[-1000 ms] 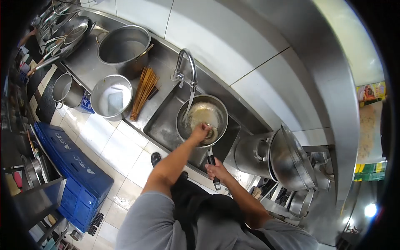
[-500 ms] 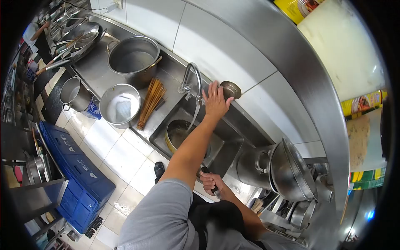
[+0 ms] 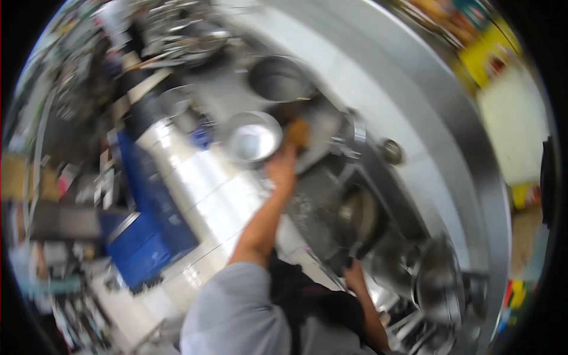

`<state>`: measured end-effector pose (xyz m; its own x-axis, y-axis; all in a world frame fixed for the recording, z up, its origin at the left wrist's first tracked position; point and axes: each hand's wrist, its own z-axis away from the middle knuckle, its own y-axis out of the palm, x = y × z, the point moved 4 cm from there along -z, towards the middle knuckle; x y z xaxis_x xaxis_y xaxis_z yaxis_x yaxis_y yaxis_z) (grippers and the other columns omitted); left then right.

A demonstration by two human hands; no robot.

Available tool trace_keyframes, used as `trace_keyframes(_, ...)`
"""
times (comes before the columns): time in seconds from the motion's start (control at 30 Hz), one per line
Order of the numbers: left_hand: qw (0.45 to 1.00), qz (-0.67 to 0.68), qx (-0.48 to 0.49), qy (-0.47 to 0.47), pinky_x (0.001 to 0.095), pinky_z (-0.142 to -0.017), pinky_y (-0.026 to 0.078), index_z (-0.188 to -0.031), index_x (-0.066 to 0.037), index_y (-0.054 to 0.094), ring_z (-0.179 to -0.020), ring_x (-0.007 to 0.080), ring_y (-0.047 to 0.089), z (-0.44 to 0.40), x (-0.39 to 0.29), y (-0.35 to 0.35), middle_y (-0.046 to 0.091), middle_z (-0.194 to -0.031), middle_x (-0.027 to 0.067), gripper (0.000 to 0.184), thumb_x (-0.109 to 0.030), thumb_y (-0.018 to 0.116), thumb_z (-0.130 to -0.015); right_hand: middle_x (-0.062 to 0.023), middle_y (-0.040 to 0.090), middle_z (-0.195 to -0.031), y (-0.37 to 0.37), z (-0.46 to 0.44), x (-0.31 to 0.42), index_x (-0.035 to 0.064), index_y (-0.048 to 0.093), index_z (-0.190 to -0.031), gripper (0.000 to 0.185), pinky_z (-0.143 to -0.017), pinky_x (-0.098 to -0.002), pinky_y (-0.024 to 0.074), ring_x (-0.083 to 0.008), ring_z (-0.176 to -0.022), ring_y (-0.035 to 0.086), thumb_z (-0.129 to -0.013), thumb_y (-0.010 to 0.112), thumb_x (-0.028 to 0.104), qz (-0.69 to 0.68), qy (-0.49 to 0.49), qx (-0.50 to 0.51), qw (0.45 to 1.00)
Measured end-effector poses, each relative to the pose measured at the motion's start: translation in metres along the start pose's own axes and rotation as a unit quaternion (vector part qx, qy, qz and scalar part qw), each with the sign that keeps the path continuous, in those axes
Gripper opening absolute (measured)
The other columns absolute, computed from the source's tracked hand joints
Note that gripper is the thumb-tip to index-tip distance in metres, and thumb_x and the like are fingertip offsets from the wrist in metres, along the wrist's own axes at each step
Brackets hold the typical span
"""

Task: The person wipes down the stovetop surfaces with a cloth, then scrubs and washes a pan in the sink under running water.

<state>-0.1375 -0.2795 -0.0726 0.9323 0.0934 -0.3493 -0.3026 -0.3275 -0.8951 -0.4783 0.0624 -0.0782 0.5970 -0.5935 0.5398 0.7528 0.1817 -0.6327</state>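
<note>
The view is smeared by motion. My left hand (image 3: 281, 168) is closed around the near end of a bamboo brush (image 3: 298, 132), a bundle of thin brown sticks, on the counter beside the sink. My right hand (image 3: 355, 278) grips the handle of a round pan (image 3: 358, 216) tilted in the sink (image 3: 305, 204). A bright metal pot (image 3: 253, 137) stands just left of the brush. The curved tap (image 3: 357, 133) is at the sink's back edge; blur hides whether water runs.
A large deep pot (image 3: 278, 77) sits behind on the counter, with woks and strainers (image 3: 204, 44) farther left. Stacked metal bowls (image 3: 438, 284) stand right of the sink. A blue bin (image 3: 151, 236) is on the tiled floor. A steel shelf (image 3: 455, 112) overhangs the right.
My left hand has moved from the tap, left and down to the bamboo brush, and closed on it. The pan has shifted right within the sink with my right hand. The view has turned.
</note>
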Motion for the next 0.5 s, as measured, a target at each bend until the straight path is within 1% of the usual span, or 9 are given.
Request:
trace_keyframes(0.03, 0.999, 0.031, 0.026, -0.03, 0.0549, -0.078, 0.047, -0.14, -0.023, 0.049, -0.098, 0.0324, 0.064, 0.004, 0.003, -0.008, 0.065, -0.103, 0.0166, 0.048, -0.017, 0.054, -0.093, -0.0215, 0.066, -0.096, -0.018, 0.017, 0.031, -0.0013, 0.051, -0.127, 0.049, -0.074, -0.0446, 0.0542, -0.0361, -0.081, 0.067, -0.081, 0.064, 0.01, 0.063, -0.158, -0.061, 0.984)
trace_keyframes(0.07, 0.997, 0.03, -0.07, 0.018, 0.0553, -0.08, 0.047, -0.143, -0.024, 0.047, -0.096, 0.0342, 0.065, 0.008, 0.011, 0.027, 0.066, -0.102, 0.0182, 0.048, -0.02, 0.051, -0.095, -0.0098, 0.06, -0.077, -0.034, 0.032, 0.067, 0.0006, 0.051, -0.126, 0.046, -0.047, -0.0391, 0.0481, -0.0234, -0.054, 0.058, -0.084, 0.066, 0.012, -0.014, 0.044, 0.054, 0.997)
trace_keyframes(0.13, 0.988, 0.12, 0.074, -0.069, 0.0564, -0.079, 0.05, -0.145, -0.022, 0.043, -0.103, 0.0394, 0.062, 0.006, -0.007, -0.045, 0.062, -0.113, 0.0237, 0.052, -0.019, 0.051, -0.094, 0.0028, 0.039, -0.059, -0.039, 0.034, 0.06, 0.0096, 0.051, -0.102, 0.015, -0.034, -0.0298, 0.0301, -0.0104, -0.039, 0.036, -0.093, 0.063, 0.013, -0.314, 0.15, 0.097, 0.933)
trace_keyframes(0.23, 0.973, 0.207, 0.082, -0.053, 0.0519, -0.075, 0.055, -0.151, -0.014, 0.032, -0.082, 0.0421, 0.067, 0.044, -0.035, -0.094, 0.053, -0.126, 0.0342, 0.067, -0.006, 0.05, -0.087, 0.0022, 0.04, -0.058, -0.039, 0.0, 0.042, 0.0136, 0.049, -0.093, 0.015, -0.035, -0.0306, 0.0311, -0.0106, -0.039, 0.036, -0.094, 0.064, 0.015, -0.328, 0.15, 0.187, 0.914)
trace_keyframes(0.27, 0.977, 0.201, 0.069, -0.001, 0.0537, -0.065, 0.055, -0.153, -0.016, 0.026, -0.081, 0.0434, 0.067, 0.066, -0.045, -0.099, 0.055, -0.117, 0.0301, 0.077, -0.005, 0.055, -0.083, 0.0021, 0.041, -0.058, -0.033, -0.008, 0.051, 0.0134, 0.049, -0.093, 0.015, -0.035, -0.0307, 0.0314, -0.0108, -0.039, 0.037, -0.094, 0.064, 0.015, -0.313, 0.139, 0.198, 0.918)
trace_keyframes(0.3, 0.963, 0.176, 0.205, 0.014, 0.0513, -0.068, 0.057, -0.152, -0.013, 0.029, -0.085, 0.0428, 0.069, 0.079, -0.056, -0.145, 0.055, -0.123, 0.0326, 0.076, -0.01, 0.059, -0.082, 0.0019, 0.041, -0.058, -0.026, -0.016, 0.061, 0.0133, 0.049, -0.093, 0.015, -0.035, -0.0308, 0.0316, -0.0109, -0.039, 0.037, -0.094, 0.064, 0.015, -0.296, 0.129, 0.212, 0.922)
trace_keyframes(0.33, 0.972, 0.145, 0.184, 0.029, 0.0499, -0.07, 0.057, -0.148, -0.012, 0.036, -0.088, 0.0412, 0.07, 0.102, -0.066, -0.119, 0.059, -0.119, 0.0316, 0.075, -0.021, 0.066, -0.08, 0.0018, 0.041, -0.058, -0.016, -0.022, 0.071, 0.0132, 0.049, -0.093, 0.015, -0.036, -0.0309, 0.0319, -0.0111, -0.039, 0.037, -0.094, 0.064, 0.015, -0.28, 0.12, 0.227, 0.925)
trace_keyframes(0.4, 0.913, 0.172, 0.37, 0.021, 0.0482, -0.081, 0.056, -0.127, -0.014, 0.064, -0.098, 0.0347, 0.07, 0.134, -0.078, -0.136, 0.065, -0.122, 0.0194, 0.053, -0.03, 0.071, -0.077, 0.0015, 0.042, -0.058, 0.001, -0.032, 0.086, 0.0129, 0.05, -0.093, 0.014, -0.036, -0.0311, 0.0325, -0.0114, -0.04, 0.038, -0.094, 0.064, 0.015, -0.256, 0.104, 0.25, 0.928)
trace_keyframes(0.5, 0.89, 0.177, 0.409, 0.099, 0.0513, -0.094, 0.052, -0.122, -0.015, 0.068, -0.118, 0.0347, 0.062, 0.168, -0.092, -0.098, 0.061, -0.132, 0.0143, 0.053, -0.041, 0.073, -0.076, 0.0011, 0.043, -0.057, 0.024, -0.037, 0.106, 0.0125, 0.05, -0.093, 0.014, -0.037, -0.0313, 0.0334, -0.0119, -0.04, 0.038, -0.094, 0.064, 0.015, -0.225, 0.088, 0.278, 0.93)
